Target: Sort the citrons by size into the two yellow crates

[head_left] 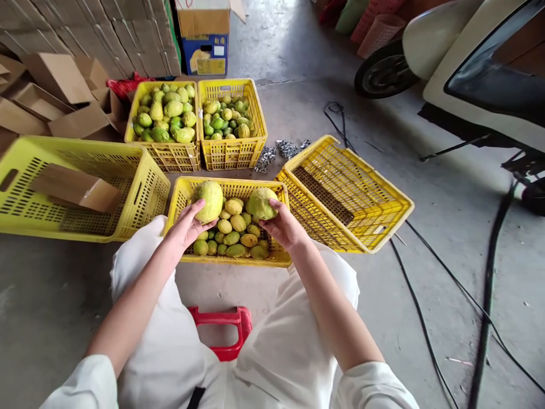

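My left hand (187,225) is closed around a large yellow-green fruit (209,203), thumb on its near side. A second, rounder yellow-green fruit (261,204) sits in my right hand (283,224), with the thumb on its right side and the fingers beneath. Both fruits are held apart, above a yellow plastic crate (230,262) in front of my knees. Inside that crate lie several more oval, lightly ribbed fruits (225,226), some greener and one more orange. Their exact kind is unclear.
Behind stand two yellow crates of fruit, left (179,156) and right (232,154). An empty crate (344,196) tilts at right; a larger crate (155,187) at left holds a cardboard piece (76,187). Black cables (489,284) cross the floor near a white vehicle (434,45).
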`<state>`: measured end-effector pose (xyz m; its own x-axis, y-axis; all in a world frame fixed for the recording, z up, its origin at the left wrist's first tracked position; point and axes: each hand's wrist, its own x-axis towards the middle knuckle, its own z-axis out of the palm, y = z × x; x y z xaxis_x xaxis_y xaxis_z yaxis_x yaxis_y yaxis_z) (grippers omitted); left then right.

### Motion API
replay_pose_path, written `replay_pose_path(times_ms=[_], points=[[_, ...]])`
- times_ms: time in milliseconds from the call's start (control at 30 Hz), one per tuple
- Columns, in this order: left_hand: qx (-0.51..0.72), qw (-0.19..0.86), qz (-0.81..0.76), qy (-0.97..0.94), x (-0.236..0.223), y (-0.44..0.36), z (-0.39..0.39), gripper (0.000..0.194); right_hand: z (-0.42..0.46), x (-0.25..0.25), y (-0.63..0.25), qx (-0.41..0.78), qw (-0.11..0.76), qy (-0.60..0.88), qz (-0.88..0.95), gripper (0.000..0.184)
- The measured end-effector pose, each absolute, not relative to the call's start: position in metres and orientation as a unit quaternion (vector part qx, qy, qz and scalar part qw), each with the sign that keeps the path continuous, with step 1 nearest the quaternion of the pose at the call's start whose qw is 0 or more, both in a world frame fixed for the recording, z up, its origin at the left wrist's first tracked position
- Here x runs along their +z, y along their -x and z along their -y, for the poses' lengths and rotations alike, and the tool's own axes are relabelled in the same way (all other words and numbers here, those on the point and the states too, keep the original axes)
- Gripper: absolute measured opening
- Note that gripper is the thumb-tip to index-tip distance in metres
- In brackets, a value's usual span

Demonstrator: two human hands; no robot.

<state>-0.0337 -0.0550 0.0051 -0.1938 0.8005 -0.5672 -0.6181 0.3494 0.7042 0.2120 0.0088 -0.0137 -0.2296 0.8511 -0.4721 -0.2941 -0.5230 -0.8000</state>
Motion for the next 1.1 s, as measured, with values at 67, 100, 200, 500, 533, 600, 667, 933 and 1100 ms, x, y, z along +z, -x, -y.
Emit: replay_pose_path(times_ms=[67,100,200,500,533,600,667,933,1100], points=[[0.574,0.614,-0.536,-0.076,0.004,0.034,0.054,0.055,-0.01,-0.016,-0.216,0.719,0.388,0.483,0.316,0.054],[0.575,0.61,-0.54,-0.072,0.004,0.035,0.053,0.056,-0.011,-0.017,-0.217,0.714,0.387,0.483,0.328,0.055],[0.585,0.591,-0.552,-0.067,0.003,0.037,0.049,0.057,-0.011,-0.017,-0.216,0.707,0.393,0.477,0.344,0.057],[0.632,0.568,-0.515,-0.112,0.002,0.037,0.046,0.067,-0.009,-0.011,-0.207,0.748,0.395,0.446,0.292,0.058],[0.64,0.565,-0.506,-0.12,0.003,0.037,0.046,0.068,-0.009,-0.01,-0.208,0.747,0.402,0.437,0.299,0.061],[0.649,0.557,-0.501,-0.135,0.005,0.037,0.048,0.07,-0.009,-0.008,-0.208,0.736,0.421,0.424,0.318,0.066],[0.651,0.552,-0.501,-0.143,0.005,0.038,0.049,0.071,-0.01,-0.008,-0.208,0.726,0.437,0.423,0.322,0.068],[0.63,0.559,-0.527,-0.116,0.002,0.034,0.048,0.057,-0.01,-0.009,-0.205,0.726,0.43,0.435,0.315,0.056],[0.61,0.59,-0.524,-0.076,0.002,0.028,0.044,0.044,-0.009,-0.011,-0.203,0.759,0.393,0.432,0.289,0.049]])
